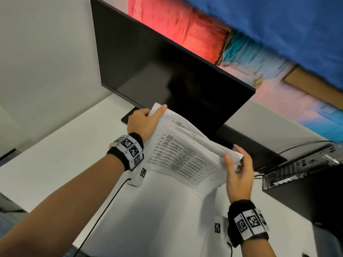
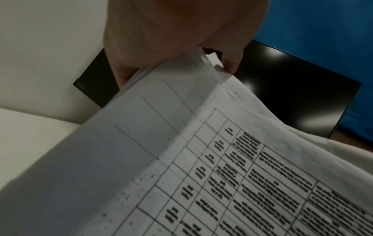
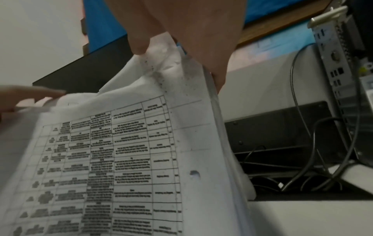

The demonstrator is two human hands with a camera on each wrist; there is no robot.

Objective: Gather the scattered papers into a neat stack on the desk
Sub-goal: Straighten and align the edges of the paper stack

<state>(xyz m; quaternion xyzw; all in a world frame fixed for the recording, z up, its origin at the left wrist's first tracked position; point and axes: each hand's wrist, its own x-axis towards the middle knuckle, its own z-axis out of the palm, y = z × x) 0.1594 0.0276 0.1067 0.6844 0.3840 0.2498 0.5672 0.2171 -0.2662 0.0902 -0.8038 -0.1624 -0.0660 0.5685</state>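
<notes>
A bundle of papers point(image 1: 181, 156) printed with tables is lifted off the white desk point(image 1: 55, 164), sagging between my two hands in front of the monitor. My left hand point(image 1: 154, 114) grips the bundle's far left corner, thumb on top and fingers curled beneath. My right hand point(image 1: 235, 162) pinches the right edge, thumb on the top sheet and fingers behind. The sheet edges are uneven. In the left wrist view the papers point(image 2: 201, 159) fill the frame below the left hand point(image 2: 177, 47). In the right wrist view the right thumb point(image 3: 139, 44) presses a crumpled corner of the papers point(image 3: 131, 151).
A black monitor point(image 1: 167, 71) stands just behind the papers, its base point(image 1: 130, 117) on the desk. A computer case point(image 1: 306, 173) with cables point(image 3: 302, 175) sits at the right. A thin black cable point(image 1: 104, 210) crosses the desk's near side.
</notes>
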